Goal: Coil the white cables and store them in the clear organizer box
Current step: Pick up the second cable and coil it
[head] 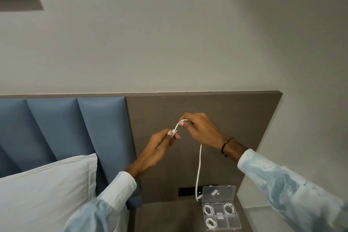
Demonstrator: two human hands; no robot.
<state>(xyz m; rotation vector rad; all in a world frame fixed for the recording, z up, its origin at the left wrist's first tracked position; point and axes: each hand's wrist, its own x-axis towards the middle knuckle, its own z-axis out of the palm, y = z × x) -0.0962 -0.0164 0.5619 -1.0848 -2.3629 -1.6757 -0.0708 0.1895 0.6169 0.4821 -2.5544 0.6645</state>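
So both hands are up in the middle of the frame, in front of the brown wooden headboard panel. The left hand is pinching one end of a white cable between thumb and fingertips, and there's a small bunch of cable at that pinch. The right hand, just up and to the right, has its thumb and fingers closed on the same cable a short way along, so a little arch of it runs between the two hands. A dark bracelet sits on the right wrist.

From the right hand the rest of the cable hangs straight down, and its free end dangles just beside the open lid of the clear organizer box at the bottom of the frame. That box sits on the bedside surface, lid propped up, and three of its compartments already hold coiled white cables. I can't make out what the small pieces in the middle compartment are.

Lower left is a white pillow, with blue padded panels behind it.
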